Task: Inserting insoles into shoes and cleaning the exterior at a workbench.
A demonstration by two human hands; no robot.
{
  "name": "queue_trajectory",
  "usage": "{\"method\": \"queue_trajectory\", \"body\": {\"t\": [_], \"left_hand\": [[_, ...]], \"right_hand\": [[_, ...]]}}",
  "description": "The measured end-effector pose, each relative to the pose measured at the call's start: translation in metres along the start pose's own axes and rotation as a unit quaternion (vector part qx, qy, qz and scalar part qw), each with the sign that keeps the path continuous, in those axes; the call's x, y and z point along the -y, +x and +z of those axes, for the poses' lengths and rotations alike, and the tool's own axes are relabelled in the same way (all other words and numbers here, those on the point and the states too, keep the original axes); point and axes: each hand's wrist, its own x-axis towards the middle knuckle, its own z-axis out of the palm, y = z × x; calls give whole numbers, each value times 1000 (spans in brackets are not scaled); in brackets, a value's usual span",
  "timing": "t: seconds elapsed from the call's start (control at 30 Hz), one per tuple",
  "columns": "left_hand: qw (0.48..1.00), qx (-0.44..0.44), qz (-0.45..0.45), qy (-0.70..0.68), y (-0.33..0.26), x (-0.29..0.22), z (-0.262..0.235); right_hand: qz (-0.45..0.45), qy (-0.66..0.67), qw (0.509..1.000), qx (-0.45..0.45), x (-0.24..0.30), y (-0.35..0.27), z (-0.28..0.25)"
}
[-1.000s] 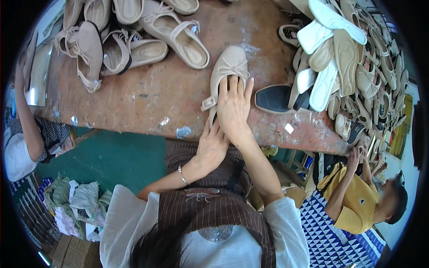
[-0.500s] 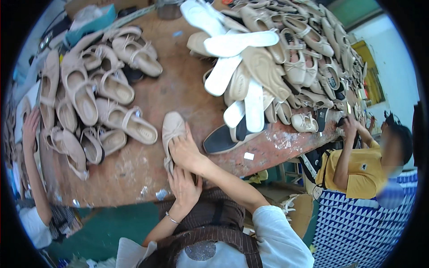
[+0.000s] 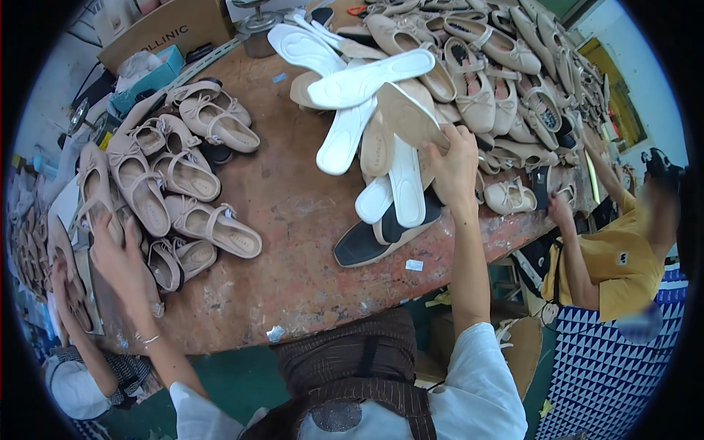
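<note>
My right hand [image 3: 455, 163] pinches the end of a tan insole [image 3: 405, 116], which is tilted above a loose heap of insoles. White insoles [image 3: 372, 77] and another tan insole [image 3: 378, 143] lie under and around it. At the left, my left hand [image 3: 119, 257] reaches over a group of beige strapped flat shoes [image 3: 144, 194]. Its fingers are apart, with their tips against the shoes; the hand covers part of what lies beneath. Between my hands, nearer the front edge, a black-lined shoe piece [image 3: 361, 246] rests on the worn table [image 3: 301, 198].
A large pile of beige shoes [image 3: 506, 51] covers the far right. Beyond the left group stand a blue box [image 3: 150, 73] and a cardboard box [image 3: 165, 33]. A person in yellow [image 3: 587, 257] works at the right; another person's arm [image 3: 84, 341] reaches in at the left.
The beige flat both hands held at the front edge is no longer there. My left hand has moved left to the shoes, while my right has gone right and gripped a tan insole.
</note>
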Motion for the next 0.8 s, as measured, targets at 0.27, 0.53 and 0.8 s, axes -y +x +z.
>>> {"method": "queue_trajectory", "body": {"t": [0.27, 0.53, 0.8], "left_hand": [[865, 351, 267, -240, -163, -251, 121], [794, 504, 56, -336, -158, -186, 60], [292, 392, -493, -720, -254, -83, -28]], "right_hand": [[-38, 292, 944, -148, 44, -46, -41], [118, 740, 659, 61, 1, -96, -110], [276, 681, 645, 210, 3, -167, -49]]}}
